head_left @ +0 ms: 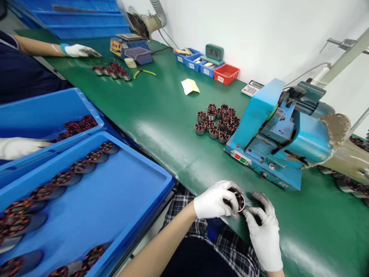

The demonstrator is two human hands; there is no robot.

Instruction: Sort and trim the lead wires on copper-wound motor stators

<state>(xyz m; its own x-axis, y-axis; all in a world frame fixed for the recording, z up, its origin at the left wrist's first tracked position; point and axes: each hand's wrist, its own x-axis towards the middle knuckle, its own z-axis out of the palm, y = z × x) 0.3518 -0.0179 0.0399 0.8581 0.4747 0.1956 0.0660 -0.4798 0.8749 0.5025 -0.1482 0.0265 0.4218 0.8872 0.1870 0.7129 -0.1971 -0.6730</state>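
At the near edge of a long green workbench (161, 115), a person in white gloves holds a small round motor stator (240, 201) with copper windings. Their left hand (215, 200) is curled around it, fingers closed on its rim, while the right hand (263, 231) meets it from the other side, its darkened fingertips (261, 198) pinched narrowly at something thin beside the stator (too fine to make out). Both hands rest just above the bench edge, over a checked garment (198, 227) on the person's lap.

Just beyond the hands stands a blue bench machine (276, 130), and beside it a cluster of similar stators (217, 123). To the person's left sits a blue tray (115, 200) with more stators lined along its sides, with a second blue tray (43, 111) behind it. Farther along the bench, a co-worker's gloved hand (79, 50) rests near another small group of stators (112, 71). A digital clock (214, 52) stands by the wall among small bins (226, 74).
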